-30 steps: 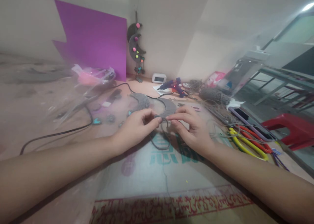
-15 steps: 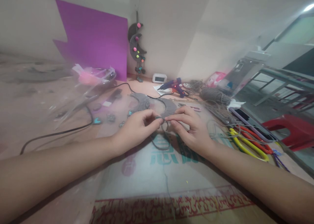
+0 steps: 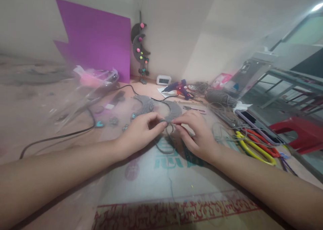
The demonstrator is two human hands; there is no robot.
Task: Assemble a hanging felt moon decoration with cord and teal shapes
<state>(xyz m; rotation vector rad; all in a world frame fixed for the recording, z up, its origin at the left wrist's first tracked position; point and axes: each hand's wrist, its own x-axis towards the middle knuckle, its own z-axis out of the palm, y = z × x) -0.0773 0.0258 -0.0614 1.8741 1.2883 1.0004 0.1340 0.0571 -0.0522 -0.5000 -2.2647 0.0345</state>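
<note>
My left hand [image 3: 140, 132] and my right hand [image 3: 198, 134] meet at the middle of the table, fingertips almost touching. Both pinch a thin grey yarn strand [image 3: 164, 147] that loops down onto the plastic sheet below them. Just behind the fingertips lie two grey yarn-wrapped crescent shapes [image 3: 174, 110], one beside the other. My left thumb and forefinger are pressed together on the strand; my right forefinger and thumb pinch its other side.
A purple card sheet [image 3: 98, 41] leans on the wall, with a hanging crescent ornament [image 3: 140, 46] beside it. A glue gun [image 3: 178, 87], white clock [image 3: 163, 79], yarn ball [image 3: 220, 97], yellow and red pliers [image 3: 254, 146], a black cable [image 3: 75, 132] and a plastic bag [image 3: 96, 80] surround the hands.
My right hand has shifted slightly lower and its fingers have drawn closer together on the strand. My left hand has barely moved.
</note>
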